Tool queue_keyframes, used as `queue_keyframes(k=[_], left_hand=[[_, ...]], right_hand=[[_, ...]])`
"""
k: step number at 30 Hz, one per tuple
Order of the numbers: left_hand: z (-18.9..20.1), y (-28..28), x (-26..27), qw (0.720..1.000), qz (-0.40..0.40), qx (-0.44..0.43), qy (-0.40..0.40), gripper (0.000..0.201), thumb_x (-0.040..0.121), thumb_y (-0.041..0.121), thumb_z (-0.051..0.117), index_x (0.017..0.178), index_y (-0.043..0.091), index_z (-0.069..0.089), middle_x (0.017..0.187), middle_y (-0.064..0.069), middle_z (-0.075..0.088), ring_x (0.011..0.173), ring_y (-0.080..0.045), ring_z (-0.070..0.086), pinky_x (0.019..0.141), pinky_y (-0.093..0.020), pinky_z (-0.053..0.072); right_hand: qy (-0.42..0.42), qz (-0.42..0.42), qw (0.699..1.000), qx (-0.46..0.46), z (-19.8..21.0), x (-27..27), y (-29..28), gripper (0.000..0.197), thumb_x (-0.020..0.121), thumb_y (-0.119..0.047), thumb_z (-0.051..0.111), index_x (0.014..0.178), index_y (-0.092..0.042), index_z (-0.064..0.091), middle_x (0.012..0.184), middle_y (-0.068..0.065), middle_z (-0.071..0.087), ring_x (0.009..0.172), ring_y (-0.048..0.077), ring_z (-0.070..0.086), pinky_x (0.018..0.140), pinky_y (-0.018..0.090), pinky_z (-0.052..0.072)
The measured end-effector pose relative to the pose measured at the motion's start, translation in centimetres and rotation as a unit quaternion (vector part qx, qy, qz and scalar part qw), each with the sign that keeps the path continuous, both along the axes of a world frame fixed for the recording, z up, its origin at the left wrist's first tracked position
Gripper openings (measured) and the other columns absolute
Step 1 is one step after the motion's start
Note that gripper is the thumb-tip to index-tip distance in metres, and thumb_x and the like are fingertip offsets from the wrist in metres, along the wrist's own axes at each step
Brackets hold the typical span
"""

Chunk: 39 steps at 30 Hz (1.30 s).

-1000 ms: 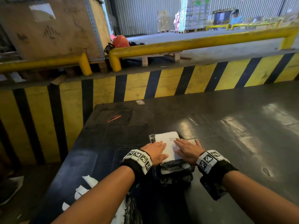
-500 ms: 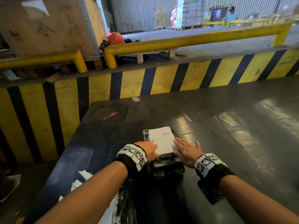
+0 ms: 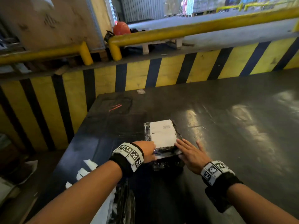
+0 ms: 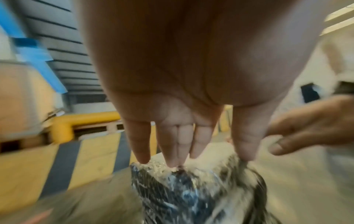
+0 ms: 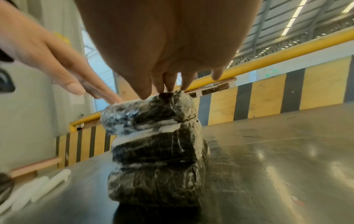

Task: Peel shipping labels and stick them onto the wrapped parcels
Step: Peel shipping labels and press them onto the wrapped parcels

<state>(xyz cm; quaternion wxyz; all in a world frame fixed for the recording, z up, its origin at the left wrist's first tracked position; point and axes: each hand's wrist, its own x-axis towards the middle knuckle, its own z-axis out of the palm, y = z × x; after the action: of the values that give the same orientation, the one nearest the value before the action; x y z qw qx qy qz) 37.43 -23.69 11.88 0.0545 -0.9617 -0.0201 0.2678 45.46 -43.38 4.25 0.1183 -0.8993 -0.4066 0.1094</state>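
Shipping label (image 3: 162,133), white with a little dark print near its far edge, lies flat on the top parcel (image 3: 161,139) of a small stack wrapped in black film and clear plastic. From the right wrist view the stack (image 5: 157,151) looks three parcels high, standing on the dark, glossy table (image 3: 234,126) a little toward the person's side of it.

At the label's 7 o'clock corner, the left hand (image 3: 146,151) rests with straight fingers (image 4: 172,145), their tips touching the wrap at the near edge of the top parcel; nothing is pinched. At 5 o'clock, the right hand (image 3: 191,153) lies spread and flat, fingers (image 5: 162,84) extended, the tips on the near right edge of the same parcel. Both wrists wear black bands with white checkered markers.

Off at 8 o'clock from the stack, near the table's left edge, white strips of backing paper (image 3: 84,170) lie loose. At 11 o'clock a thin red mark (image 3: 115,107) shows on the tabletop. Beyond the table's far edge, at 12 o'clock, runs a yellow-and-black striped barrier (image 3: 161,73) topped by a yellow rail (image 3: 194,30), with an orange hard hat (image 3: 121,28) behind it.
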Motion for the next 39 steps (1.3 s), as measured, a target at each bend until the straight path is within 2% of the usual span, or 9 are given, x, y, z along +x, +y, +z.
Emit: queue_keyframes(k=[2,4,8,11,14,20,27,33,39], left_hand=[[0.9,0.5,1.0,0.994,0.062,-0.058,-0.067,0.052,0.096,0.038,0.045,0.136,0.007,0.04,0.141,-0.016,0.046,0.126,-0.033,0.046,0.103,-0.04,0.04],[0.9,1.1,2.7,0.97,0.141,-0.134,-0.145,0.051,0.095,0.033,0.048,0.138,0.008,0.039,0.141,-0.015,0.047,0.127,-0.032,0.046,0.104,-0.037,0.04],[-1.5,1.0,5.2,0.917,0.293,-0.191,-0.195,0.056,0.093,0.031,0.05,0.14,0.005,0.035,0.141,-0.017,0.046,0.126,-0.034,0.047,0.103,-0.036,0.039],[-3.7,0.6,5.4,0.895,0.363,-0.191,-0.177,0.065,0.094,0.033,0.05,0.144,0.0,0.023,0.144,-0.021,0.038,0.13,-0.036,0.042,0.107,-0.039,0.035],[-5.0,0.5,5.0,0.883,0.369,-0.202,-0.209,0.061,0.093,0.034,0.05,0.141,0.003,0.03,0.141,-0.021,0.04,0.128,-0.037,0.043,0.106,-0.04,0.036],[-5.7,0.4,3.7,0.851,0.373,-0.24,-0.281,0.047,0.088,0.036,0.058,0.129,0.014,0.051,0.13,-0.013,0.055,0.119,-0.033,0.052,0.101,-0.039,0.043],[-5.0,-0.2,2.2,0.812,0.375,-0.279,-0.349,0.039,0.082,0.031,0.066,0.116,0.013,0.06,0.12,-0.008,0.063,0.11,-0.03,0.058,0.094,-0.033,0.046],[-3.1,-0.6,2.1,0.805,0.379,-0.301,-0.343,0.035,0.081,0.031,0.068,0.113,0.018,0.065,0.114,-0.007,0.068,0.107,-0.029,0.061,0.095,-0.038,0.049],[-0.5,-0.7,2.9,0.819,0.375,-0.286,-0.328,0.032,0.083,0.036,0.066,0.107,0.016,0.068,0.109,-0.008,0.07,0.102,-0.03,0.063,0.088,-0.034,0.05]], right_hand=[[0.021,-0.009,0.998,0.058,1.0,1.1,0.0,0.054,0.098,-0.033,0.037,0.148,-0.025,0.017,0.158,-0.007,0.008,0.146,0.011,0.01,0.117,0.035,0.005],[0.051,-0.021,0.993,0.102,2.0,2.4,0.6,0.056,0.096,-0.028,0.044,0.146,-0.014,0.022,0.157,0.002,0.015,0.144,0.015,0.019,0.113,0.022,0.012],[0.164,-0.085,0.976,0.114,2.7,4.3,3.4,0.052,0.094,-0.027,0.049,0.139,-0.008,0.031,0.147,0.01,0.037,0.132,0.025,0.04,0.103,0.028,0.031],[0.216,-0.115,0.962,0.121,1.8,4.9,4.7,0.058,0.094,-0.03,0.047,0.142,-0.005,0.026,0.148,0.011,0.036,0.133,0.027,0.039,0.107,0.033,0.031],[0.246,-0.132,0.949,0.144,1.4,5.0,4.8,0.064,0.094,-0.031,0.047,0.147,-0.009,0.018,0.152,0.009,0.031,0.137,0.026,0.035,0.11,0.034,0.028],[0.253,-0.147,0.937,0.193,1.5,3.9,4.7,0.053,0.094,-0.024,0.048,0.143,-0.017,0.028,0.144,0.007,0.043,0.13,0.028,0.043,0.106,0.035,0.033],[0.239,-0.165,0.923,0.253,1.5,2.8,4.5,0.044,0.093,-0.017,0.05,0.135,-0.019,0.037,0.135,0.005,0.052,0.12,0.026,0.05,0.088,0.025,0.034],[0.238,-0.192,0.914,0.267,2.1,3.0,4.3,0.048,0.09,-0.02,0.054,0.137,-0.019,0.041,0.132,0.005,0.055,0.119,0.026,0.052,0.095,0.029,0.038],[0.224,-0.201,0.911,0.283,3.5,4.3,4.4,0.053,0.086,-0.023,0.059,0.136,-0.016,0.044,0.128,0.004,0.058,0.116,0.027,0.055,0.1,0.036,0.043]])
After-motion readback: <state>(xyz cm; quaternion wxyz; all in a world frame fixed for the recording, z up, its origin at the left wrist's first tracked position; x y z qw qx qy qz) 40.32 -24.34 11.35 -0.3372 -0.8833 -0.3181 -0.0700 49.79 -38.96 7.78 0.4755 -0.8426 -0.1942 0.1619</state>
